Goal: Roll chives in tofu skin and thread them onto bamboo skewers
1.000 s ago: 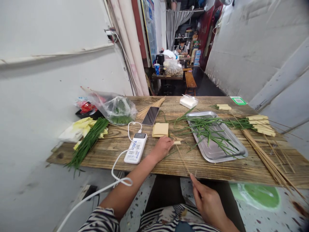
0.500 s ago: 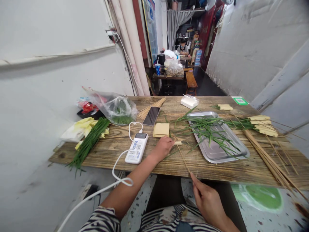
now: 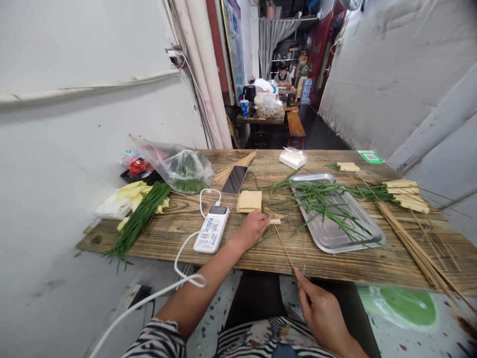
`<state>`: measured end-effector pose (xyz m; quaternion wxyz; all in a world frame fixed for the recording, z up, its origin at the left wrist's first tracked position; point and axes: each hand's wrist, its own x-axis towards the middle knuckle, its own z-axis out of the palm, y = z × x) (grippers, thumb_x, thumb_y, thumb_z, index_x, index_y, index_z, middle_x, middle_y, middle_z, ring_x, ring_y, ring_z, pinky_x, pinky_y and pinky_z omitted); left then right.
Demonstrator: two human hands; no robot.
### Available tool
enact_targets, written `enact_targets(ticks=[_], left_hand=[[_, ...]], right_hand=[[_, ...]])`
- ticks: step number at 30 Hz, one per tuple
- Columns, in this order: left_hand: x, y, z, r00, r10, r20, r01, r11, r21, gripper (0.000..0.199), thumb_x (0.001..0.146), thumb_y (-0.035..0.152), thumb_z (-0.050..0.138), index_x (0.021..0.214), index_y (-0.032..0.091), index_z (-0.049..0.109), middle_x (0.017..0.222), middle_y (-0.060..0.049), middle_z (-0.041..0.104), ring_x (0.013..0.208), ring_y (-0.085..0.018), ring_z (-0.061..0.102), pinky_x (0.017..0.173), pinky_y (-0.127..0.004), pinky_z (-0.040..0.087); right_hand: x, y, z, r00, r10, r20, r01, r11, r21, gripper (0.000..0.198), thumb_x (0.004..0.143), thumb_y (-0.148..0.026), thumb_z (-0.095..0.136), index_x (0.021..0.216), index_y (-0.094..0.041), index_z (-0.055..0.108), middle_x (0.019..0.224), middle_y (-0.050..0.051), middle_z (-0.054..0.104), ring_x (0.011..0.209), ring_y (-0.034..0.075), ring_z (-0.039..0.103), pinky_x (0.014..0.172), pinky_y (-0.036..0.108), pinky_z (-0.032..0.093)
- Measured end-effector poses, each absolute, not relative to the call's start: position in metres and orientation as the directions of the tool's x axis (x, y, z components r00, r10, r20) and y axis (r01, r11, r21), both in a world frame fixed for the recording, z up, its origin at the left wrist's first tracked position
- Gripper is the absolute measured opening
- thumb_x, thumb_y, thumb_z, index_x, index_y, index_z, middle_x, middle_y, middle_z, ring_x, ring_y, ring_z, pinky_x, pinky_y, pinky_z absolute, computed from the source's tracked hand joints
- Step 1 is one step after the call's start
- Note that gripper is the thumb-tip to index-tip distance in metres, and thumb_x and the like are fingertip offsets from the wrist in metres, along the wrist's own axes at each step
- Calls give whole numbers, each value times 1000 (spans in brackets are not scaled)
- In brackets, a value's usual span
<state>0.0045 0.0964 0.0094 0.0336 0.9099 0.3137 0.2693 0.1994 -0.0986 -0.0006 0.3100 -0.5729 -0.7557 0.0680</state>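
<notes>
My left hand [image 3: 254,229] is closed on a small rolled tofu sheet [image 3: 275,222] at the middle of the table, its fingers hiding most of the roll. A thin wooden skewer [image 3: 284,245] runs from that roll down toward me. Its near end is pinched in my right hand [image 3: 316,304], just off the table's front edge. Behind my left hand lies a stack of square tofu sheets [image 3: 249,201]. Green chives [image 3: 324,191] spread across a metal tray [image 3: 323,242] to the right. Finished-looking rolls with chives [image 3: 404,194] lie beyond the tray.
A white power bank [image 3: 211,229] with a cable and a phone [image 3: 234,179] lie left of centre. Bundled chives [image 3: 139,221] and a plastic bag [image 3: 186,171] occupy the left end. Loose skewers [image 3: 410,243] overhang the right front edge. A person [image 3: 283,77] sits far back.
Hardly anything differs. Both hands keep their places on the roll and the skewer; the view has shifted very slightly, and the person at the back has raised their head a little.
</notes>
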Motion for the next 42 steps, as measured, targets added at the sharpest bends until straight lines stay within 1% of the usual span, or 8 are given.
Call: enact_targets(ticks=[6, 15, 19, 24, 28, 33, 36, 42], left_hand=[[5, 96, 9, 657, 574, 489, 542, -810, 223, 32, 97, 23, 38, 87, 14, 67, 78, -7, 63, 72, -16, 49, 69, -29, 38], [5, 96, 11, 666, 569, 482, 537, -815, 219, 31, 96, 22, 38, 85, 14, 66, 78, -8, 64, 73, -16, 50, 69, -29, 39], [4, 96, 11, 668, 575, 472, 537, -812, 228, 30, 96, 21, 38, 87, 15, 66, 79, -8, 63, 73, -16, 49, 69, -29, 38], [4, 96, 12, 673, 581, 457, 539, -809, 235, 32, 97, 23, 36, 87, 15, 66, 79, -7, 63, 73, -17, 48, 70, -29, 39], [5, 96, 12, 672, 588, 450, 538, -805, 249, 33, 97, 23, 35, 86, 15, 66, 78, -8, 62, 74, -17, 48, 70, -29, 39], [4, 95, 13, 668, 595, 447, 540, -801, 259, 32, 97, 22, 36, 88, 15, 66, 78, -8, 62, 74, -17, 48, 69, -30, 39], [5, 95, 13, 668, 597, 444, 544, -799, 256, 32, 97, 22, 36, 89, 16, 66, 78, -7, 62, 73, -17, 48, 69, -30, 39], [6, 94, 12, 661, 603, 447, 550, -794, 257, 30, 96, 23, 39, 86, 15, 67, 76, -7, 62, 72, -16, 48, 68, -29, 39]], right_hand=[[197, -96, 4, -159, 918, 362, 812, 330, -482, 41, 90, -14, 34, 118, -1, 62, 101, 16, 71, 79, 17, 71, 74, 22, 56], [195, -89, 15, -126, 956, 266, 811, 253, -527, 42, 89, -18, 34, 116, -6, 65, 97, 14, 72, 73, 17, 72, 69, 21, 56], [192, -86, 13, -120, 967, 223, 820, 223, -528, 43, 88, -18, 34, 116, -7, 65, 93, 13, 73, 67, 18, 71, 64, 23, 56], [187, -83, 12, -135, 968, 210, 838, 225, -498, 44, 87, -16, 33, 116, -6, 65, 93, 14, 73, 72, 19, 71, 69, 24, 56], [182, -79, 15, -158, 968, 196, 845, 235, -480, 44, 86, -14, 33, 117, -6, 64, 90, 13, 74, 70, 18, 71, 67, 23, 55], [179, -66, 17, -142, 977, 159, 889, 197, -414, 42, 85, -11, 36, 116, -8, 65, 76, 10, 74, 60, 17, 69, 58, 21, 51], [175, -55, 20, -126, 984, 129, 926, 163, -341, 40, 84, -10, 41, 116, -11, 65, 74, 10, 74, 61, 17, 69, 56, 21, 49], [165, -39, 32, -110, 994, -1, 978, 108, -177, 41, 85, -11, 45, 123, -10, 60, 74, 12, 73, 63, 21, 69, 54, 24, 48]])
